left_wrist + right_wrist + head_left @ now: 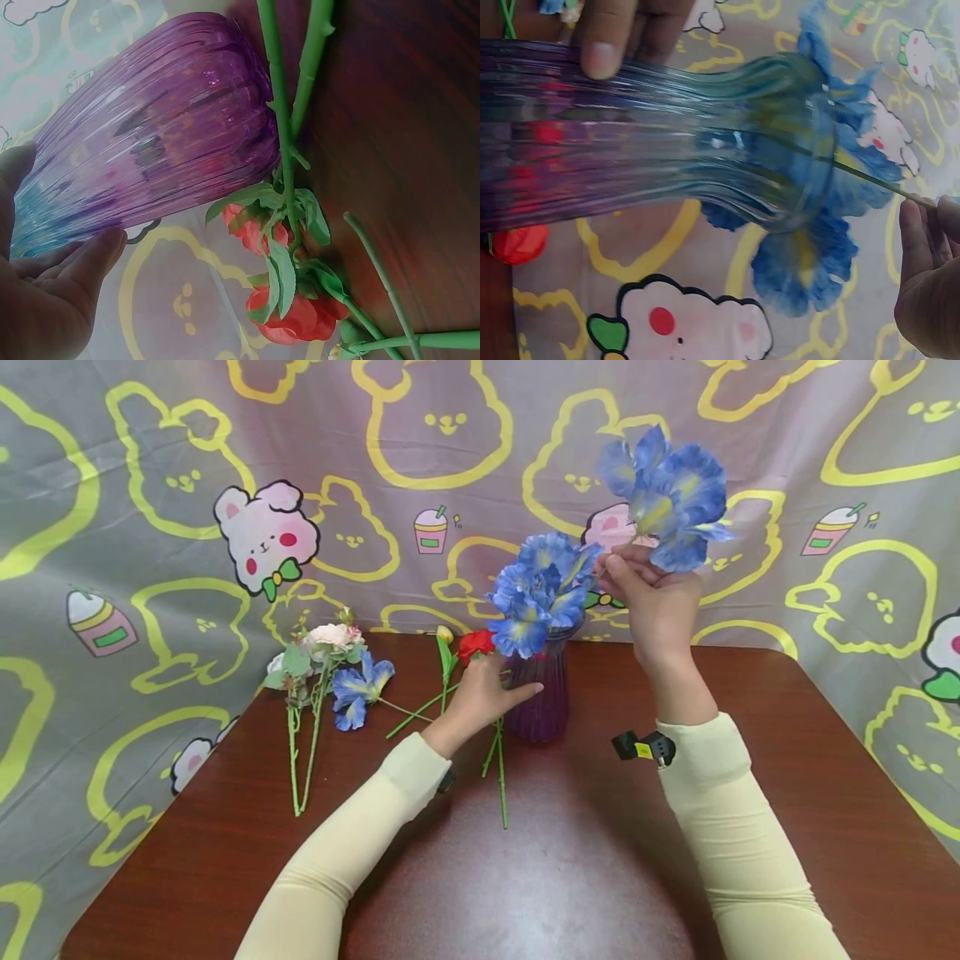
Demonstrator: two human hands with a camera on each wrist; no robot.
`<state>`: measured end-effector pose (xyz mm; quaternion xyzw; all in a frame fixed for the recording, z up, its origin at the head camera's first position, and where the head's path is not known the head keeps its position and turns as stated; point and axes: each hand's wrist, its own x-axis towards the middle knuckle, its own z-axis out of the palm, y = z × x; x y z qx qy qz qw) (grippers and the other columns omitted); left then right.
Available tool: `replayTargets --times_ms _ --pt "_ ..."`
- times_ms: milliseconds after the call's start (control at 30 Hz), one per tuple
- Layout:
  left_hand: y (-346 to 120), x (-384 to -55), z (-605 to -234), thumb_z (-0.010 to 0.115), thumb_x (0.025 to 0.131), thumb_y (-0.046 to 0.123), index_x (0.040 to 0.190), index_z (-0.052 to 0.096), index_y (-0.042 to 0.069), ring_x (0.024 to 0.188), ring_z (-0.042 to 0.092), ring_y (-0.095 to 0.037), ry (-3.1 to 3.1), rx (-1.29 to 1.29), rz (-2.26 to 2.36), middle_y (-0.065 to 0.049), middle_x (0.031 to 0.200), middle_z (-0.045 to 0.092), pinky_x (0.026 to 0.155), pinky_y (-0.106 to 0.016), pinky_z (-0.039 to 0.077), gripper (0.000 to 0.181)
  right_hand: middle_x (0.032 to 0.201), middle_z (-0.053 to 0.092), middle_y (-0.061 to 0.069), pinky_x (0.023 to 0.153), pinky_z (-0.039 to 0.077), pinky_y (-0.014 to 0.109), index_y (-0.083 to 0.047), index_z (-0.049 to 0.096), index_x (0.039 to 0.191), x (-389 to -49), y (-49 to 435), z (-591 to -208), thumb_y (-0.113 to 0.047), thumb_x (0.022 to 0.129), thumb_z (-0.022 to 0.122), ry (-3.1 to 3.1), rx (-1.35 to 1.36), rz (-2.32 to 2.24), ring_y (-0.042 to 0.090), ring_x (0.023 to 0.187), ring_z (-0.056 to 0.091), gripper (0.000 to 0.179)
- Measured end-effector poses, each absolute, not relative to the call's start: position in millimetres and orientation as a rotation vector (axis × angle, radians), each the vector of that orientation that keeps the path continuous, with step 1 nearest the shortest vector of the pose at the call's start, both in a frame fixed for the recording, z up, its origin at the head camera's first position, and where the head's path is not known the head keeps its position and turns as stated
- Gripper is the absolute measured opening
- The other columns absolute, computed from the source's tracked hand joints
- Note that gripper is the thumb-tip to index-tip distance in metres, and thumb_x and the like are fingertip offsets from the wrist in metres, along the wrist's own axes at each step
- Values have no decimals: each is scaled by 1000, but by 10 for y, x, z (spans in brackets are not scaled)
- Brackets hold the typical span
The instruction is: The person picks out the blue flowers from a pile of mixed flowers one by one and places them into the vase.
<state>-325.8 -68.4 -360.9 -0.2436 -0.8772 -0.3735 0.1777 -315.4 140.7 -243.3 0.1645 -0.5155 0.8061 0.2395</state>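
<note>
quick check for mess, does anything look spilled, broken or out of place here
Nothing looks spilled or broken, and the vase stands upright. The one mildly untidy spot is beside it, where loose green stems lie crossed at odd angles on the table.

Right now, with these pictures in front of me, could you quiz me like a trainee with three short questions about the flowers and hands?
1. Which hand holds the upper blue-and-yellow artificial iris?
2. True or false: the ribbed, see-through purple vase stands upright on the glossy reddish-brown table.
3. In the head view, the pale pink artificial flower lies: A) right of the vase; B) left of the vase; C) inside the vase.

Key: 1. The right hand. 2. True. 3. B.
</note>
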Motion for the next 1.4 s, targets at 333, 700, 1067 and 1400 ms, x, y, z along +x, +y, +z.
replayTargets --times_ms 333,700,1067,1400 --pt "-673 -3251 -3596 81 80 36 124 60 6 94 70 -23 -2511 -666 -1006 -11 117 67 80 -32 55 58 79 71 7 75 56 26 7 71 94 -3290 1333 -2597 -5 88 71 -1575 472 2065 17 80 70 14" --pt "-676 -3253 -3597 80 80 39 121 62 6 99 66 -21 -2498 -670 -897 -9 109 69 79 -35 53 56 79 72 5 73 57 28 6 72 93 -3403 1311 -2685 -7 85 75 -1665 382 2016 17 79 71 16" --pt "-689 -3256 -3594 80 81 39 133 56 8 106 64 -21 -2467 -704 -907 -11 122 65 86 -35 51 66 76 70 -4 71 52 19 12 71 96 -3459 1307 -2739 -9 85 75 -1857 292 1815 5 74 65 25" --pt "-692 -3261 -3601 80 80 37 128 59 6 90 68 -19 -2474 -704 -910 -11 111 69 76 -33 54 61 83 71 0 72 52 19 9 71 102 -3533 1319 -2815 -17 86 75 -1964 209 1841 7 78 64 30"
